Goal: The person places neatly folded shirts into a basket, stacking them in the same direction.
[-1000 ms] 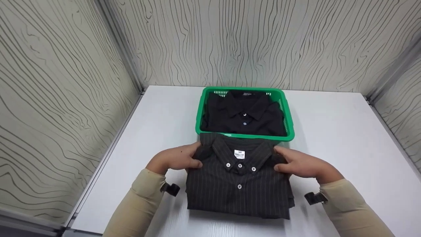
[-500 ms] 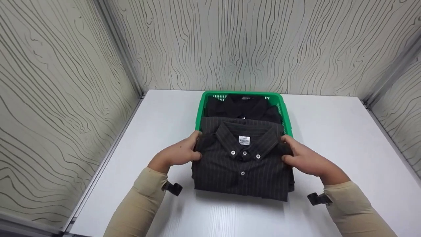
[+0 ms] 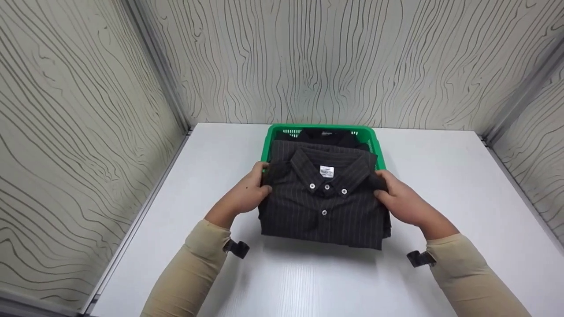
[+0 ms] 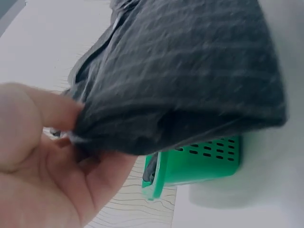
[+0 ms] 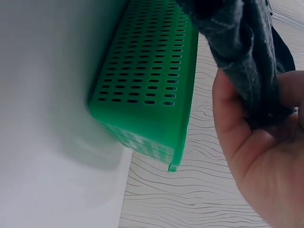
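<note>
A folded dark pinstriped shirt [image 3: 321,220] with white buttons and a white collar label is held up between both hands. My left hand [image 3: 249,189] pinches its left side, thumb on top and fingers beneath, as the left wrist view shows. On the opposite side my right hand [image 3: 403,200] grips the folded edge the same way; the right wrist view shows the cloth between thumb and fingers. Under and behind the shirt stands a green basket [image 3: 266,147] with perforated walls. The shirt's upper part overhangs it, covering most of a black folded shirt [image 3: 326,137] inside.
The white table [image 3: 440,176] extends on both sides of the basket and in front of it. Wood-grain patterned panels [image 3: 308,61] rise at the back and on both sides.
Both hands have carried the pinstriped shirt away from the body, lifting it from in front of the basket to over it. More of the black shirt is covered now.
</note>
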A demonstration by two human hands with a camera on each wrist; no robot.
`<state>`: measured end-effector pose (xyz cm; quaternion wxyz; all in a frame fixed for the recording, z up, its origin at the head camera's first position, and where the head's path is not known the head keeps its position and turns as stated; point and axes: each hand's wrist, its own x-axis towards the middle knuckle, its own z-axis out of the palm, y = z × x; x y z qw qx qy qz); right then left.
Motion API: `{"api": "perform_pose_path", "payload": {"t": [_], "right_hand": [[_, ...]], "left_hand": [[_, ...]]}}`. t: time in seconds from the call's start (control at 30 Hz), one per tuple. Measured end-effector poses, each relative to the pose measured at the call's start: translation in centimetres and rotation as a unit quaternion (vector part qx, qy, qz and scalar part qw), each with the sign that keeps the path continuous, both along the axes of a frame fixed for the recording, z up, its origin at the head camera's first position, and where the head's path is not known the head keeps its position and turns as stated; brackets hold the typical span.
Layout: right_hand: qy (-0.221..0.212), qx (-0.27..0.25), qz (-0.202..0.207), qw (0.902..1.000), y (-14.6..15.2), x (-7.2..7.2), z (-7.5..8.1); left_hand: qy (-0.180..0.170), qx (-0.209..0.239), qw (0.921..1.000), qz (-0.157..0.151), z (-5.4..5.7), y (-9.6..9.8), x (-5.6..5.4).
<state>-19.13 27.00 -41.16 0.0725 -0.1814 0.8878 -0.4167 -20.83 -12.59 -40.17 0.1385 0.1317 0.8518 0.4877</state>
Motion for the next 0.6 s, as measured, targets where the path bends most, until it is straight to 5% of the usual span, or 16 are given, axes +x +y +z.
{"api": "perform_pose_path", "payload": {"t": [0.33, 0.6], "right_hand": [[0.021, 0.043, -0.046, 0.9978, -0.2, -2.0, 1.1], [0.035, 0.053, -0.074, 0.9953, -0.5, -3.8, 1.4]], "left_hand": [[0.079, -0.049, 0.9911, 0.095, 0.2, 1.7, -1.1], [0.107, -0.072, 0.9828, 0.132, 0.3, 2.7, -2.8]]}}
